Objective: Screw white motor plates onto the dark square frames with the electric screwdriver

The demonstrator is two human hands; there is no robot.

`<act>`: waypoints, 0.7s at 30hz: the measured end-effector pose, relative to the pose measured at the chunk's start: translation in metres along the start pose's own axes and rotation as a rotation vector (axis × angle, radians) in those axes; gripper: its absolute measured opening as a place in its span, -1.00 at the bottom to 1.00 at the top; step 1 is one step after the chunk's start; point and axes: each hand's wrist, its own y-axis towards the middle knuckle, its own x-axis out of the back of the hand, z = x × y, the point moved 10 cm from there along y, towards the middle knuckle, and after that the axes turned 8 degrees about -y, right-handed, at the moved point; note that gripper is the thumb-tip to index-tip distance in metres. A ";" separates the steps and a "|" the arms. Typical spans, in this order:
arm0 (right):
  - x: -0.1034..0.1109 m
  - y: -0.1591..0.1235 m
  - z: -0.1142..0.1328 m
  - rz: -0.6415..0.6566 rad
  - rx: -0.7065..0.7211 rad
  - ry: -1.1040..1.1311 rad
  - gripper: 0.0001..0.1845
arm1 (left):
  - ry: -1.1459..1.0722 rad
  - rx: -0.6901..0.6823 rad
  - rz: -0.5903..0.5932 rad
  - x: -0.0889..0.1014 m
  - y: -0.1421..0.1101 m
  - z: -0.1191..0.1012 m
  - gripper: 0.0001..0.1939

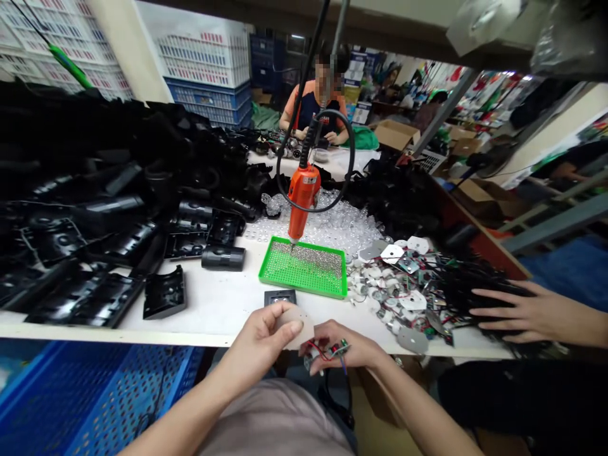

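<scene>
My left hand [266, 339] pinches a thin whitish plate [300, 324] between thumb and fingers, just over the table's front edge. Close beside it, my right hand [349, 345] is closed on a small green circuit board [338, 348] with red and blue wires. A small part below the board is partly hidden by the fingers. Behind the left hand lies a dark square part [280, 296]. Beyond it sits a green tray [304, 288] of small metal screws. An orange electric screwdriver [303, 196] hangs above the tray, its tip low over the screws.
Black plastic housings [164, 291] are heaped on the left. Clear plastic pieces [346, 218] lie behind the tray. Wired boards and plates [411, 301] pile up at right, where another person's hand [536, 313] reaches in. A blue crate [114, 399] stands below left. A co-worker [311, 101] sits opposite.
</scene>
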 end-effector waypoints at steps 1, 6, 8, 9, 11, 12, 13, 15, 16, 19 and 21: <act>-0.002 -0.001 -0.001 0.004 -0.003 0.062 -0.51 | -0.020 0.003 0.007 -0.003 0.000 -0.002 -0.64; 0.058 -0.068 -0.011 -0.612 -0.278 -0.077 -0.69 | -0.054 0.098 -0.062 0.000 -0.001 0.006 -0.56; 0.071 -0.112 0.002 -0.923 -0.398 -0.193 -0.74 | -0.039 0.127 -0.111 0.006 -0.001 0.009 -0.53; 0.064 -0.121 0.012 -0.971 -0.397 -0.220 -0.76 | -0.033 0.135 -0.129 0.009 -0.001 0.010 -0.52; 0.033 -0.105 0.029 -0.864 -0.304 -0.222 -0.82 | -0.017 0.137 -0.152 0.014 0.001 0.009 -0.52; 0.014 -0.087 0.035 -0.764 -0.274 -0.244 -0.82 | -0.008 0.134 -0.161 0.016 0.002 0.008 -0.51; 0.000 -0.070 0.038 -0.721 -0.262 -0.305 -0.79 | 0.001 0.130 -0.166 0.017 0.003 0.008 -0.52; -0.014 -0.040 0.036 -0.725 -0.320 -0.501 -0.65 | 0.014 0.132 -0.157 0.015 0.005 0.009 -0.53; -0.015 -0.028 0.033 -0.745 -0.358 -0.591 -0.62 | 0.016 0.139 -0.147 0.013 0.006 0.011 -0.53; -0.014 -0.002 0.023 -0.696 -0.449 -0.755 -0.74 | 0.010 0.167 -0.122 0.008 0.005 0.019 -0.53; -0.015 0.004 0.020 -0.595 -0.464 -0.805 -0.88 | -0.001 0.176 -0.121 0.009 0.004 0.023 -0.51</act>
